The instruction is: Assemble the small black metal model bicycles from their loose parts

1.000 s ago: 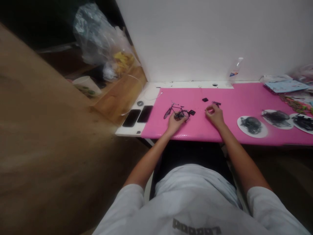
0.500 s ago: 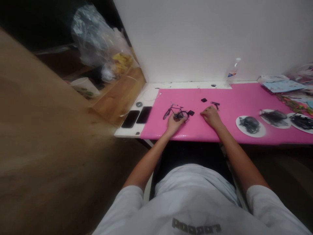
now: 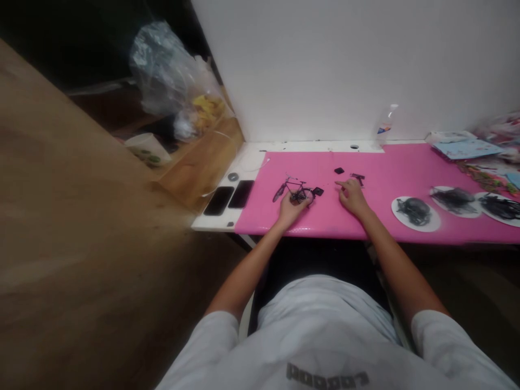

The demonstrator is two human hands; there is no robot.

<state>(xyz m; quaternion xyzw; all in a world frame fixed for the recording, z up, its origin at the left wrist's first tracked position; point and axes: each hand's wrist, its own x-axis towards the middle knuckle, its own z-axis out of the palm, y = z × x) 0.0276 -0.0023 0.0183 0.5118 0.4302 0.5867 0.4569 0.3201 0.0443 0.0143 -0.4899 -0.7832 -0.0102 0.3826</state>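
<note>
My left hand (image 3: 290,210) is closed on the rear part of a small black model bicycle (image 3: 289,184), which stands upright with its front wheel to the left. A black square piece (image 3: 319,191) sits by the bicycle's rear wheel; whether it is attached I cannot tell. To the right, my right hand (image 3: 352,197) is low over the pink sheet, index finger stretched to the left and thumb apart from it. No object shows in its fingers. Just beyond that hand lies a small black part (image 3: 358,177), and another black square piece (image 3: 339,170) is farther back.
Several white plates (image 3: 433,223) with dark parts stand on the pink sheet (image 3: 309,223) at right. Two dark phones (image 3: 241,194) lie on the table's left end. A clear bottle (image 3: 388,120) stands by the wall; papers (image 3: 465,146) are at the far right.
My right hand's fingers, bunched together before, have parted, with the index finger now stretched out. My left hand stays on the bicycle. The camera view has shifted slightly.
</note>
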